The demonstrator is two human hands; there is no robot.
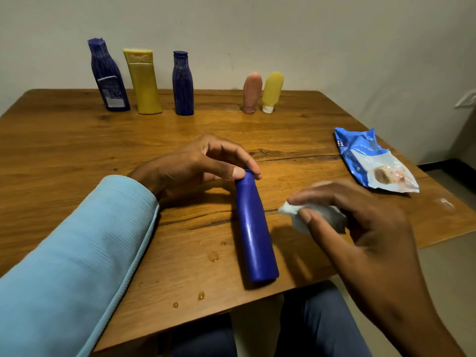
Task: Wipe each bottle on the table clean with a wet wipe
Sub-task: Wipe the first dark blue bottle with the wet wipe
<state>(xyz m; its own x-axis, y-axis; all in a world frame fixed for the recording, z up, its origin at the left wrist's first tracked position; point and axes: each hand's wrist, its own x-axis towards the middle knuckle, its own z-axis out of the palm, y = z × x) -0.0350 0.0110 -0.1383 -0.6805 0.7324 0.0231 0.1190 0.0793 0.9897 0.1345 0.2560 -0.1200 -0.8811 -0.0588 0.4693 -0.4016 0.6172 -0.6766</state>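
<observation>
A plain blue bottle (255, 228) lies on its side near the front edge of the wooden table (64, 150), its cap end pointing away from me. My left hand (203, 161) pinches that cap end between thumb and fingertips. My right hand (360, 215) holds a crumpled white wet wipe (306, 215) just right of the bottle, a small gap apart from it. Along the back stand a dark blue bottle (109, 78), a yellow bottle (144, 82), a second dark blue bottle (183, 83), a pink tube (252, 92) and a yellow tube (271, 91).
A blue and white wet wipe packet (373, 161) lies flat at the right side of the table. Water drops (213, 256) dot the wood left of the lying bottle and near the front edge. A wall runs behind the table.
</observation>
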